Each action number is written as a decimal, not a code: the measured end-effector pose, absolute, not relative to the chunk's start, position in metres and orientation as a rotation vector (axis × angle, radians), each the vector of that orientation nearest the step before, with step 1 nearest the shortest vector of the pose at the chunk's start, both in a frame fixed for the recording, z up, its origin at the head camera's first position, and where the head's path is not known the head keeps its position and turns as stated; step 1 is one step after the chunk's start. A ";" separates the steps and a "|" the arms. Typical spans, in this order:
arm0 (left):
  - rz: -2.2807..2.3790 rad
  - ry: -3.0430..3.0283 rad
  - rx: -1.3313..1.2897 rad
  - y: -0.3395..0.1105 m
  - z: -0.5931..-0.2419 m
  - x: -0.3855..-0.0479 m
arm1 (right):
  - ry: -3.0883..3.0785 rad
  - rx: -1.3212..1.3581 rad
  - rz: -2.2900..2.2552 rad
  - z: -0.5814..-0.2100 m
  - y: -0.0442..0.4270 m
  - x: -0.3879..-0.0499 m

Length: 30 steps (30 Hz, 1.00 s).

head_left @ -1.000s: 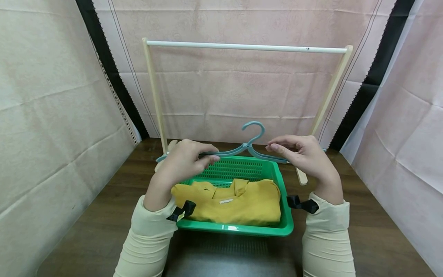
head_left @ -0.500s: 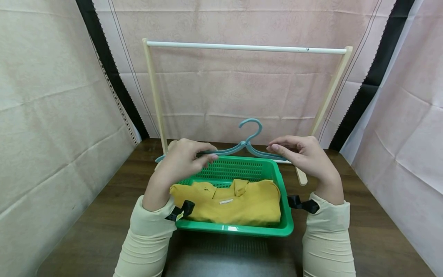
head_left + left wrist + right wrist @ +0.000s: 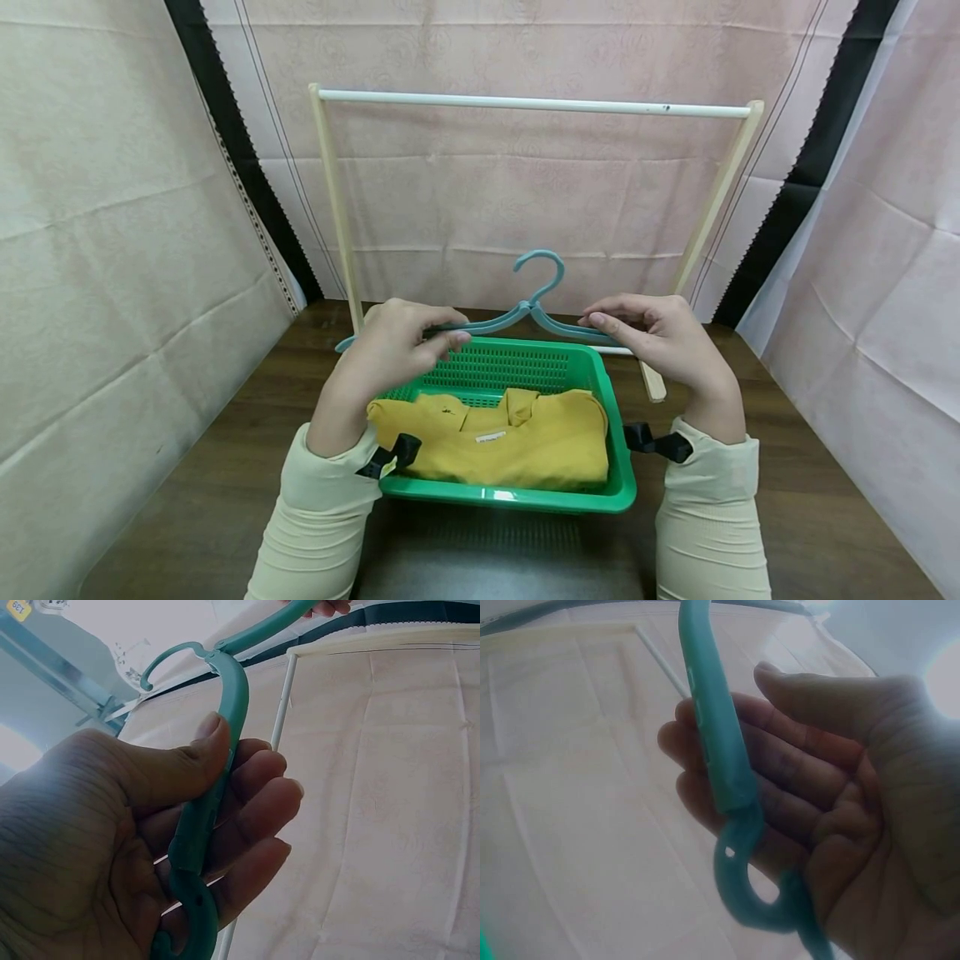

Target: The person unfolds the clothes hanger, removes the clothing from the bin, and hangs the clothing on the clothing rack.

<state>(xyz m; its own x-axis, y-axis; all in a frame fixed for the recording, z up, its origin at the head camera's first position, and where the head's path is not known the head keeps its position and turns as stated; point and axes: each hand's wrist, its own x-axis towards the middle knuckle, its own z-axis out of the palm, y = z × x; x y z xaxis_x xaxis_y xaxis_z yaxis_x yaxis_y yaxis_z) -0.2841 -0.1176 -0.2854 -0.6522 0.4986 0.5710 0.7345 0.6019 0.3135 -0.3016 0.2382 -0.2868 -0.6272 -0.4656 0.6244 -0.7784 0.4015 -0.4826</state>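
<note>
A blue-green plastic clothes hanger (image 3: pixel 504 320) hangs over the far side of the basket, hook upward. My left hand (image 3: pixel 397 344) pinches its left arm between thumb and fingers, as the left wrist view confirms. Near the other arm is my right hand (image 3: pixel 648 333). In the right wrist view the hanger's arm (image 3: pixel 718 727) lies across the loosely bent fingers, while the thumb (image 3: pixel 810 697) stands off from it. A folded yellow collared shirt (image 3: pixel 525 454) lies in the green basket (image 3: pixel 517 500) below.
Behind the basket stands a rack with pale uprights (image 3: pixel 336 192) and a white top bar (image 3: pixel 525 102). The table (image 3: pixel 787 500) is dark wood. Pale cloth walls (image 3: pixel 135 250) enclose it on the left, right and back.
The hanger has shifted slightly left and upward, its hook rising a little, with my left hand moving slightly along. My right hand stays in nearly the same place. Shirt and basket have not moved.
</note>
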 end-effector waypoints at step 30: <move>-0.780 -2.370 -0.977 -0.115 -0.286 -0.284 | -2.312 1.118 1.066 -0.286 0.226 -0.298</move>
